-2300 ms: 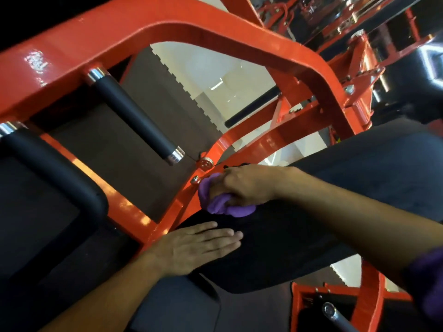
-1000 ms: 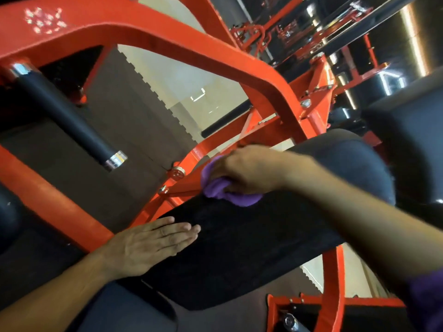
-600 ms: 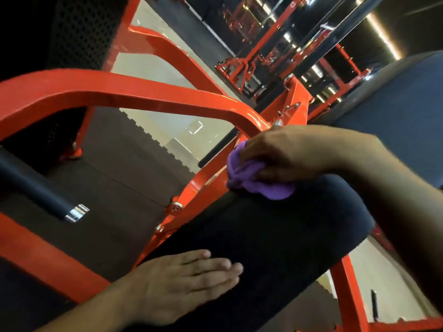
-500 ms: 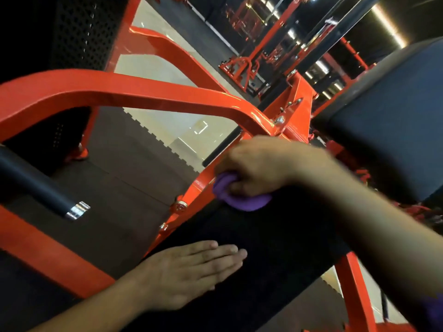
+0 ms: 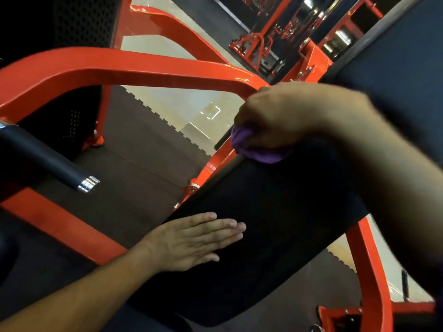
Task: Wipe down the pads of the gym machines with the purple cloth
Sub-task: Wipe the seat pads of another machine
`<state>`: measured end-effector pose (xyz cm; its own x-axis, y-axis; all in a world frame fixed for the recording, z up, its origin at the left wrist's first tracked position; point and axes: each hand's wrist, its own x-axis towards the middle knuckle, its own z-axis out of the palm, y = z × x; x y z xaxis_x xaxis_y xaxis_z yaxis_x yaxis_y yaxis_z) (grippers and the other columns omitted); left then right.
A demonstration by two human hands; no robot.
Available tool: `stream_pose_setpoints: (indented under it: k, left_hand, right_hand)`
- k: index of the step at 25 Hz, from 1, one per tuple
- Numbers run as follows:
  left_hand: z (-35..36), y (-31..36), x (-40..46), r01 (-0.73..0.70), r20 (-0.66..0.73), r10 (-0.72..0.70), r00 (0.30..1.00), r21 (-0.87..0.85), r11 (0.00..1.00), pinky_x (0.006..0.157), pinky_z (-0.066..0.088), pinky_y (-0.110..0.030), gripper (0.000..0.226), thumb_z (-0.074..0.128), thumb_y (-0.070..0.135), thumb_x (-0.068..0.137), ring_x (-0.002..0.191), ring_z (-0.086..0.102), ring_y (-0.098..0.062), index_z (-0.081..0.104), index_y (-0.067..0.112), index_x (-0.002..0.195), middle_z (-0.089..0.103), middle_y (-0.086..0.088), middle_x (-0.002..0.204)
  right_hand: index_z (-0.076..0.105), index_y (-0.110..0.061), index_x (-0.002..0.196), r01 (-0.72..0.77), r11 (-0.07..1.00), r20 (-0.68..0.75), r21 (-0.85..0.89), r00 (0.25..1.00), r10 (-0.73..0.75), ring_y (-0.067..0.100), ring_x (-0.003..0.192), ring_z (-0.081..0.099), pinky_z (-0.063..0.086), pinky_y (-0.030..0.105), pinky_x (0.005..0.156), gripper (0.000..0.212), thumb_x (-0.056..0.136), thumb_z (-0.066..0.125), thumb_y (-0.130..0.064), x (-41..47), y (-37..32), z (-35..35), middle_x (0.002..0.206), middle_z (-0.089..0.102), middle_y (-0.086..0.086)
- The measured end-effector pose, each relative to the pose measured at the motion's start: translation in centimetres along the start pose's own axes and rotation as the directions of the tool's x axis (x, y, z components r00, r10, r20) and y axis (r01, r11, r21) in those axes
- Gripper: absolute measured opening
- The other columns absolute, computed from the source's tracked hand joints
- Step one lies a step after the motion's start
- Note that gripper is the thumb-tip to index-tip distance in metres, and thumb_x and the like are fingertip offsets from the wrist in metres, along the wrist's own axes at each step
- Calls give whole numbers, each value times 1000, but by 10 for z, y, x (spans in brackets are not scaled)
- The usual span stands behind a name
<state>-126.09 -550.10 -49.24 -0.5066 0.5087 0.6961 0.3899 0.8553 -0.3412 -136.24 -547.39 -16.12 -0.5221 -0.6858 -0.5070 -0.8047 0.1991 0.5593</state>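
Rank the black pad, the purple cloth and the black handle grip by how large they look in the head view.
1. black pad, by far the largest.
2. black handle grip, partly cut off by the frame edge.
3. purple cloth, mostly hidden under the right hand, so its true size is unsure.

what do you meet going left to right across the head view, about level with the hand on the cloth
black foam handle → dark rubber floor mat → purple cloth under the right hand → right forearm
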Motion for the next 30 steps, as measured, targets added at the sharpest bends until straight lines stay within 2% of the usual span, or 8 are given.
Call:
stream_pose_setpoints:
  k: [4,9,14,17,19,23,28,30]
  left_hand:
    - [-1,2,-1,12,13,-12,1000,11,1000,126,14,-34,65,34,49,111,157,17,-11,21,17,165,15,2,173]
    - [-2,3,-1,14,29,-14,999,-4,1000,127,14,-34,65,37,47,110,158,16,-12,21,17,165,15,1,173]
    - [-9,-1,-1,-18,73,18,997,-4,1000,129,10,-36,70,41,49,108,159,13,-15,19,15,165,12,-1,173]
    - [-22,-20,7,-28,54,29,998,-23,999,128,17,-37,68,40,45,109,159,14,-19,19,10,164,13,-6,173]
    - [-25,-35,9,-49,63,51,997,-41,998,127,19,-39,67,41,40,110,159,13,-20,19,9,164,12,-7,173]
    - [-27,-38,-38,-3,172,26,985,-133,991,128,18,-40,70,53,30,106,159,16,-20,20,10,164,14,-6,173]
    - [-30,-47,-90,-98,207,144,968,-216,971,129,17,-45,60,57,1,85,148,40,-33,45,6,144,49,-16,154]
    - [-31,-46,-109,17,333,63,941,-234,972,129,14,-42,70,42,2,88,157,24,-28,34,9,156,26,-13,167]
  right_hand:
    - [65,-33,106,172,982,-153,-73,971,-182,27,102,65,57,44,77,28,91,49,-51,18,-58,44,107,68,-2]
    - [51,-44,92,57,990,-229,129,973,-27,21,91,55,51,43,83,9,86,50,-50,-39,10,5,96,55,-11]
    - [42,-35,88,-12,982,-403,189,911,88,19,87,44,45,40,81,18,98,57,-37,-51,8,19,95,42,-12]
    - [46,-28,89,-70,989,-569,131,811,133,28,85,49,50,49,82,18,103,53,-37,-48,9,36,98,54,-1]
    - [57,-18,95,-82,989,-719,123,679,146,32,89,52,49,48,83,24,106,49,-38,-50,1,48,103,60,5]
    - [68,-8,114,76,986,-839,149,537,85,38,103,57,48,47,88,38,110,41,-35,-60,-54,83,118,65,10]
    - [68,-10,130,415,851,-791,323,612,2,37,119,55,46,47,102,49,109,31,-35,-66,-172,221,131,65,13]
    - [61,-19,135,455,812,-714,366,697,-69,30,127,52,47,44,103,41,109,34,-34,-68,-218,287,135,63,5]
